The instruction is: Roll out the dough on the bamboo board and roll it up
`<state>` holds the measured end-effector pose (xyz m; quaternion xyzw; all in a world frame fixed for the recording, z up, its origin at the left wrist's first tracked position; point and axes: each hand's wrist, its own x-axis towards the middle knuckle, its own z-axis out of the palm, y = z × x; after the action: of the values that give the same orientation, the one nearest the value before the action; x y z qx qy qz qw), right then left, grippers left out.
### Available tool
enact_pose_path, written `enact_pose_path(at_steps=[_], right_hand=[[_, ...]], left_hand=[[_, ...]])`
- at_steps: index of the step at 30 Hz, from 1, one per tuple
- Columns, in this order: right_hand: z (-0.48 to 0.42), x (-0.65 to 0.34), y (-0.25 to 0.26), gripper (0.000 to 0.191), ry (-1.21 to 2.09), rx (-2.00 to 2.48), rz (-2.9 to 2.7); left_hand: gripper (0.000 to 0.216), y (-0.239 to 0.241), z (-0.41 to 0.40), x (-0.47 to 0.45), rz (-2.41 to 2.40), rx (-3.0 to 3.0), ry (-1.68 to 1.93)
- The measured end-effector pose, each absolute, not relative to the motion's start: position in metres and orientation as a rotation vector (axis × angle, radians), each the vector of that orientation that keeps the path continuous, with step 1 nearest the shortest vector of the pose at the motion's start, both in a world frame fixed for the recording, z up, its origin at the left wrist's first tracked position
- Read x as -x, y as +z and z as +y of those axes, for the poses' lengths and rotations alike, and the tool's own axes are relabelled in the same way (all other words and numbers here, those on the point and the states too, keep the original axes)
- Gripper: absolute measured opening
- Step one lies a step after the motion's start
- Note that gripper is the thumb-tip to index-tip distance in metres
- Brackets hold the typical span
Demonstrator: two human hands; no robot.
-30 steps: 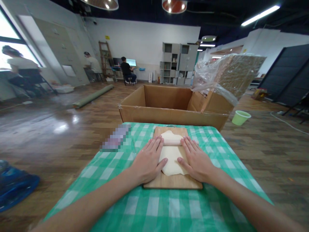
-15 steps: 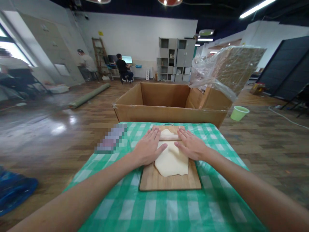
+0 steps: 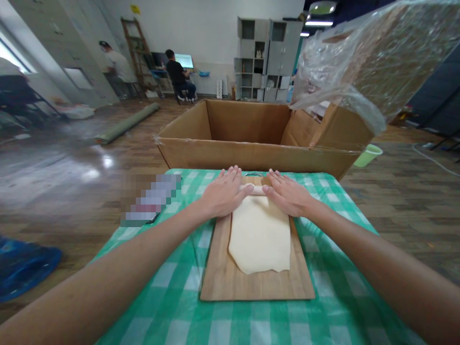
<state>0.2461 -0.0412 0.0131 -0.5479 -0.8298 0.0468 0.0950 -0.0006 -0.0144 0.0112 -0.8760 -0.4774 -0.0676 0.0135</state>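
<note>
A flat sheet of pale dough (image 3: 259, 235) lies on a wooden cutting board (image 3: 223, 282) on the green checked tablecloth (image 3: 187, 306). At the board's far end a wooden rolling pin (image 3: 257, 189) lies across the dough. My left hand (image 3: 223, 192) presses flat on the pin's left end, fingers stretched out. On the pin's right end rests my right hand (image 3: 287, 193), also flat with fingers extended. Most of the pin is hidden under both palms.
A large open cardboard box (image 3: 251, 143) stands just beyond the table's far edge, with plastic-wrapped material (image 3: 362, 57) sticking out at its right. A blurred-out object (image 3: 151, 201) lies left on the cloth. A green bucket (image 3: 368, 154), a rolled mat (image 3: 125, 123) and distant people are on the floor.
Both hands have pushed the rolling pin away from me to the board's far end. The dough is longer and flatter. The view has moved closer to the table.
</note>
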Motion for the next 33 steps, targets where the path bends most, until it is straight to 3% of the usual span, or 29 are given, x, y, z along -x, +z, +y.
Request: enact_pose_path(at_steps=[9, 21, 33], right_hand=[[-0.009, -0.240, 0.020, 0.078, 0.120, 1.764, -2.517], [0.019, -0.240, 0.018, 0.087, 0.091, 1.926, -2.428], [-0.012, -0.243, 0.007, 0.062, -0.178, 1.713, -2.485]], left_hand=[[0.068, 0.014, 0.023, -0.010, -1.487, 2.720, -0.040], [0.048, -0.003, 0.047, -0.006, -1.227, 2.670, -0.130], [0.067, 0.009, 0.001, -0.014, -1.639, 2.598, -0.236]])
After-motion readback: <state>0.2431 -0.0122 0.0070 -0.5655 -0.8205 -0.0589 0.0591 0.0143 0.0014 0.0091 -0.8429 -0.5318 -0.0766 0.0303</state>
